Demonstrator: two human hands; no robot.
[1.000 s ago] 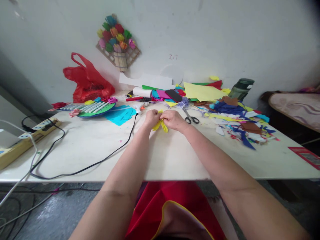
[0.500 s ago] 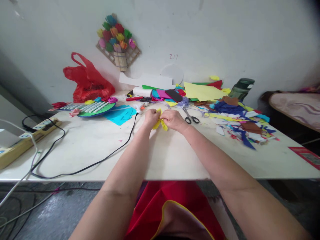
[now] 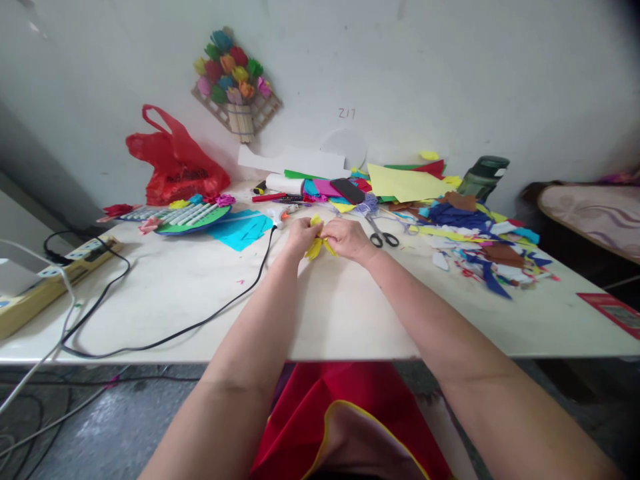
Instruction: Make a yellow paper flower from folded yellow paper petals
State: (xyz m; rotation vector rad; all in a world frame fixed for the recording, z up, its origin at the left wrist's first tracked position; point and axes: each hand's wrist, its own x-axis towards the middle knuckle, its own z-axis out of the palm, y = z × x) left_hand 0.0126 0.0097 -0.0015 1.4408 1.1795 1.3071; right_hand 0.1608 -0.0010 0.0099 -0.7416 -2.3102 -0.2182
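Yellow paper (image 3: 315, 250) is pinched between the fingers of the left hand (image 3: 303, 237) and right hand (image 3: 346, 239); scissors (image 3: 384, 239) lie just right of the fingers.

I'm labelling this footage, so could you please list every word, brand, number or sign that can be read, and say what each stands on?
"217", handwritten on the wall; the first character could also be a "Z".
Red plastic bag: dark print, too blurred to read.
Red sheet at the table's right edge: pale printed patch, too blurred to read.
I can read nothing else.
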